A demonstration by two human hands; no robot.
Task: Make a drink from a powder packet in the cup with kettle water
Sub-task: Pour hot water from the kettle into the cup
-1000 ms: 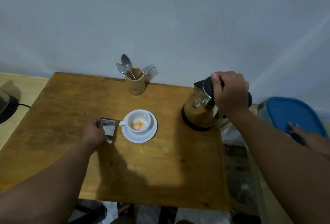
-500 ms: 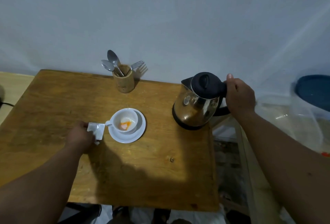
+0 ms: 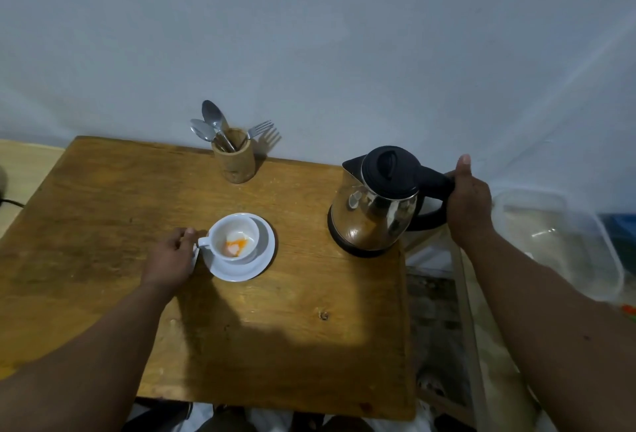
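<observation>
A white cup (image 3: 234, 237) with orange and pale powder in its bottom stands on a white saucer (image 3: 261, 259) mid-table. My left hand (image 3: 170, 257) lies just left of it, fingertips closed at the cup's handle. A white sliver under that hand may be the powder packet; the rest of it is hidden. The steel kettle (image 3: 373, 216) with a black lid stands near the table's right edge. My right hand (image 3: 469, 202) is wrapped around its black handle, thumb up.
A wooden holder (image 3: 235, 163) with two spoons and a fork stands at the back by the wall. The wooden table (image 3: 292, 345) ends just right of the kettle. A clear plastic container (image 3: 564, 242) sits lower, off to the right.
My left hand slid right from beside the saucer to the cup's handle and now covers the packet. My right hand stays on the kettle handle, having come off the lid a second ago.
</observation>
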